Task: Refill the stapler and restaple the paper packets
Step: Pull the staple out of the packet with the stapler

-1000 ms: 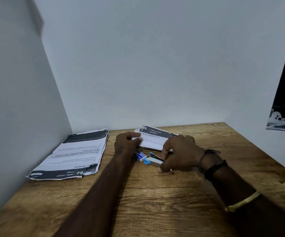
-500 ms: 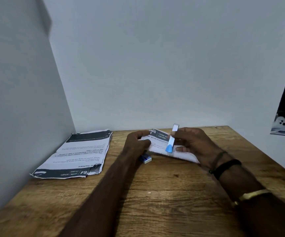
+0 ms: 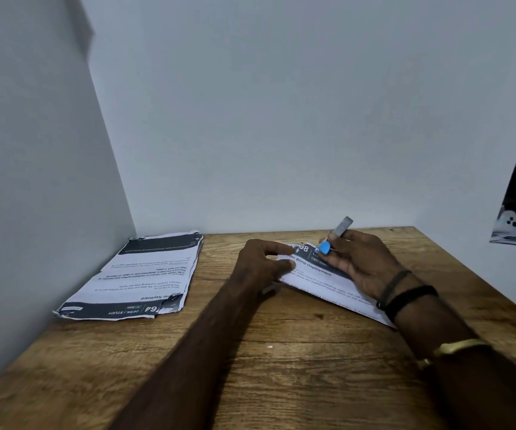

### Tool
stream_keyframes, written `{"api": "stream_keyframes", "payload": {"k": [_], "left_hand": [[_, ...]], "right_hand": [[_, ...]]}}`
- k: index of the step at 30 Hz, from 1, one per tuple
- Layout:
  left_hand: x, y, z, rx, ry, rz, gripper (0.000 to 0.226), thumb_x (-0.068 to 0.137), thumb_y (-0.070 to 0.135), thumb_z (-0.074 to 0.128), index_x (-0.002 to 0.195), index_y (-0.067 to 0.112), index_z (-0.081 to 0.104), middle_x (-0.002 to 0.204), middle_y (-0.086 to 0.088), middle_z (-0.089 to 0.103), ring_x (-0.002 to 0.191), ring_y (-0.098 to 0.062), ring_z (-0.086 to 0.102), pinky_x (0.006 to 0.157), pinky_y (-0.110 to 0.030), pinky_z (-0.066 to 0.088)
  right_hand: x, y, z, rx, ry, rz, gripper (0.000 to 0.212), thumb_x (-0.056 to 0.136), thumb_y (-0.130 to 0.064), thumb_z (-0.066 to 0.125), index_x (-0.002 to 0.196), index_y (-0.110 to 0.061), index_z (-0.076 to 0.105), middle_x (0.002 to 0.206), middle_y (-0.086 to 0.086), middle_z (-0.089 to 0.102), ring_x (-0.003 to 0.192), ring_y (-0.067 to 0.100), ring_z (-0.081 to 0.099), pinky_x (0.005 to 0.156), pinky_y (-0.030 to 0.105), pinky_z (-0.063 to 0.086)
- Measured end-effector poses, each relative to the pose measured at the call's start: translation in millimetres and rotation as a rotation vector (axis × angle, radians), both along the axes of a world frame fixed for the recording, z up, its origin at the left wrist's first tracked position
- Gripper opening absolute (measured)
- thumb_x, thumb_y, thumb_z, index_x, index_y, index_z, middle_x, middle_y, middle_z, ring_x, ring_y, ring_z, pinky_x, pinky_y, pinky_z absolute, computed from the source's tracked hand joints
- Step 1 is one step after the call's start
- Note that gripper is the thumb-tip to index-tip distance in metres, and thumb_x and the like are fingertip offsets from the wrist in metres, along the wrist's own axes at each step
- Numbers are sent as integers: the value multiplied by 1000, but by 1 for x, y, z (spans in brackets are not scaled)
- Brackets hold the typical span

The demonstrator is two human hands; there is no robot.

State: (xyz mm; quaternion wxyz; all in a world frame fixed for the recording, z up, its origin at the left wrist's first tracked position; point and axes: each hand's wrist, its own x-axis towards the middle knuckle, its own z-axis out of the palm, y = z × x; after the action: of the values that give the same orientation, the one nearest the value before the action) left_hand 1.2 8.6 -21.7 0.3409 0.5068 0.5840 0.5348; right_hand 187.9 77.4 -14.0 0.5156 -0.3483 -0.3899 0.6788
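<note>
Wooden desk (image 3: 281, 361) set into a corner of plain grey walls: that is the whole workplace. Near its far edge, the right hand (image 3: 362, 262) holds a small stapler (image 3: 334, 237), blue at its lower end and grey metal at the upper, tilted up and away over the top corner of a paper packet (image 3: 321, 280). The fingers are curled around the stapler's lower part; whether its mouth is on the paper cannot be told. The left hand (image 3: 259, 265) lies on the packet's left edge, thumb and forefinger pinched together on the sheets, steadying them.

Judging by this, the step in hand is stapling, not refilling: the stapler is being brought to the corner of the packet. The next move calls for sliding the corner squarely into the stapler's mouth with all sheets lined up, then one firm squeeze while the left hand keeps the pages from fanning.

On this packet, a dark header strip shows a large "8" and below it "Blind Deployment"; the rest is too blurred. Well apart to the left, against the wall, lies a second packet (image 3: 145, 274) with curled corners, reading upside down "64", "DESK / STUDY" and what looks like "Keyboard". A small grey thing pokes out under the left hand; I cannot tell what it is.
</note>
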Motion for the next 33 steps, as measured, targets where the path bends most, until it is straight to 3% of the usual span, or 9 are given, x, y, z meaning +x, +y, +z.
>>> {"api": "stream_keyframes", "payload": {"k": [3, 6, 17, 21, 26, 33], "left_hand": [[0, 1, 1, 6, 69, -15, 28, 78, -4, 80, 106, 3, 78, 109, -13, 75, 76, -10, 71, 59, -15, 54], [0, 1, 1, -3, 69, -36, 28, 78, -7, 79, 104, 1, 78, 106, -13, 75, 65, 0, 72, 56, -11, 52], [2, -1, 2, 19, 86, -56, 28, 78, -9, 78, 106, -4, 76, 105, -15, 73, 58, 3, 69, 53, -8, 49], [2, -1, 2, 12, 92, -58, 28, 79, -8, 79, 106, -2, 76, 111, -17, 73, 65, -5, 69, 55, -9, 51], [2, 1, 1, 18, 80, -68, 28, 79, -7, 79, 106, 0, 77, 109, -15, 74, 62, -2, 70, 56, -10, 52], [3, 1, -1, 42, 69, -98, 28, 78, -7, 79, 105, 0, 77, 108, -13, 75, 65, -4, 72, 58, -11, 53]], "right_hand": [[1, 2, 0, 71, -23, -67, 16, 95, -2, 64, 111, -5, 66, 114, 17, 71, 104, 31, 71, 75, 39, 65], [1, 4, 0, 111, -64, -119, 29, 95, -6, 65, 124, -8, 64, 115, 13, 73, 102, 26, 73, 68, 33, 66], [-3, 0, -1, 164, -222, -65, 32, 96, -7, 65, 128, -7, 63, 117, 15, 73, 106, 34, 72, 67, 36, 66], [-3, 0, 0, 171, -202, -52, 35, 96, -7, 64, 131, -8, 61, 118, 13, 73, 107, 34, 72, 68, 35, 65], [-2, 0, 0, 185, -184, -57, 36, 95, -7, 65, 131, -9, 62, 120, 13, 72, 107, 34, 71, 70, 34, 65], [-3, 3, -1, 204, -252, -100, 31, 95, -5, 65, 126, -7, 64, 109, 12, 76, 94, 30, 73, 56, 27, 63]]}}
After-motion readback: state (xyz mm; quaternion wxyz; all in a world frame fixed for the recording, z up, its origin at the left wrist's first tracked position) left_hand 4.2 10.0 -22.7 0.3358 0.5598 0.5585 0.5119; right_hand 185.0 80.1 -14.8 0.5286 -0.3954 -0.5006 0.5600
